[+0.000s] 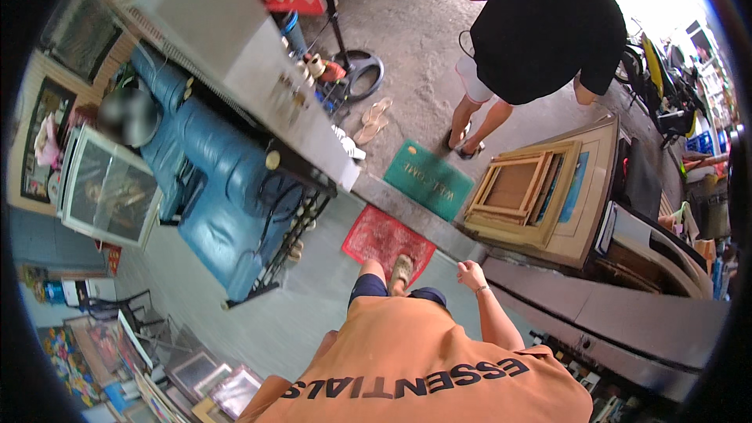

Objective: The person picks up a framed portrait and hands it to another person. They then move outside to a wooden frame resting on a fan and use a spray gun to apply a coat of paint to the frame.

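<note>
A blue sofa point(223, 227) spreads out to the left of the red mat point(389, 243). Beyond the mat and to its right, a person in a black shirt point(544, 27) stands with their back this way. The wooden frames point(513, 188), stacked with the smaller ones in front, are right of the red mat and a little beyond it. A green mat point(428, 180) lies just beyond the red one (a doorstep point(458, 240) runs between the two). Farther past the red mat, toward its left, is a pair of pale sandals point(371, 131). The wearer's shoe point(402, 270) is on the red mat itself. Right of that mat, nearest the frames, the right grip point(471, 274) hangs with fingers loosely curled; whether it holds anything I cannot tell. The left grip is out of sight, its state unknown.
</note>
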The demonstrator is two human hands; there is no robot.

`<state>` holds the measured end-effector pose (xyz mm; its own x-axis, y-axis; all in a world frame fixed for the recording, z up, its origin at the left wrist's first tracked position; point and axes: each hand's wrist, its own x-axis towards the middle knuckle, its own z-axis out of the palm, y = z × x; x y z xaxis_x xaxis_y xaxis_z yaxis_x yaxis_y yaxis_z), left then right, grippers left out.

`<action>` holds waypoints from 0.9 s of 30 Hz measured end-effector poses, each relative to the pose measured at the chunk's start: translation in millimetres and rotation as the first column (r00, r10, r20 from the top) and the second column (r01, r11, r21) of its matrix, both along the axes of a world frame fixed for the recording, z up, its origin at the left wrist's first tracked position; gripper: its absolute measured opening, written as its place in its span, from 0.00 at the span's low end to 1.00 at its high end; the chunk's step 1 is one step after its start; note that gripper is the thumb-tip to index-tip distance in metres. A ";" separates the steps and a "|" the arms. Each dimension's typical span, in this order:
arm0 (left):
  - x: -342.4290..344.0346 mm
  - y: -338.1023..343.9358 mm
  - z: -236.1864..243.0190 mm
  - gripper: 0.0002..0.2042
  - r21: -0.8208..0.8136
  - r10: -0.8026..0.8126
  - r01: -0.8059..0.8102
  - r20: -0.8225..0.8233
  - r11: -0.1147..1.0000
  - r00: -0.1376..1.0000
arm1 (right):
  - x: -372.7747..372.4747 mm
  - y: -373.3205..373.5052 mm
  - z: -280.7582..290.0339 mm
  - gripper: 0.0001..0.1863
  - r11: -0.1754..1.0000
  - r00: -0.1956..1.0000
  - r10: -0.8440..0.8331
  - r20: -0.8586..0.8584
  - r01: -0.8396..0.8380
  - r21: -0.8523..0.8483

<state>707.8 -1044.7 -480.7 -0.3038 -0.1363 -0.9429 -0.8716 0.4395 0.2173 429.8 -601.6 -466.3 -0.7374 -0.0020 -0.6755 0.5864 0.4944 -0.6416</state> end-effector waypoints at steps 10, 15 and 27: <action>-360.4 -8.9 1.2 0.17 0.179 0.397 -0.355 -0.398 0.918 0.827 | -230.7 -21.0 49.7 0.10 0.998 0.966 -0.058 -0.251 0.064 0.015; -514.7 8.1 51.5 0.16 0.230 0.414 -0.359 -0.274 0.904 0.868 | -250.8 24.9 3.5 0.19 0.993 0.998 -0.058 0.005 0.057 0.104; -735.5 40.0 50.0 0.12 0.098 0.520 -0.524 -0.369 0.846 0.770 | -355.4 87.9 5.8 0.19 0.969 0.923 0.180 0.341 -0.226 0.101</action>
